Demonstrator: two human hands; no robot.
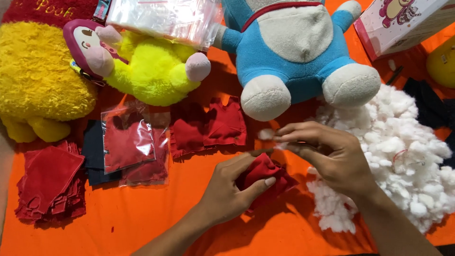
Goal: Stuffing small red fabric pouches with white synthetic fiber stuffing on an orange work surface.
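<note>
My left hand (232, 189) grips a small red fabric pouch (262, 176) just above the orange cloth (156, 218). Right above the pouch's opening, my right hand (327, 154) pinches a small tuft of white stuffing (268, 134) between its fingertips. A big heap of white stuffing (403, 151) lies to the right, partly under my right forearm. Flat red fabric pieces (208, 128) lie beyond the pouch.
A blue and white plush toy (294, 52) sits at the top centre, a yellow plush with a pink face (142, 66) to its left, and a large yellow plush (38, 80) at far left. Bagged red pieces (130, 142), a red stack (47, 182), clear bags (166, 19), a pink box (403, 23).
</note>
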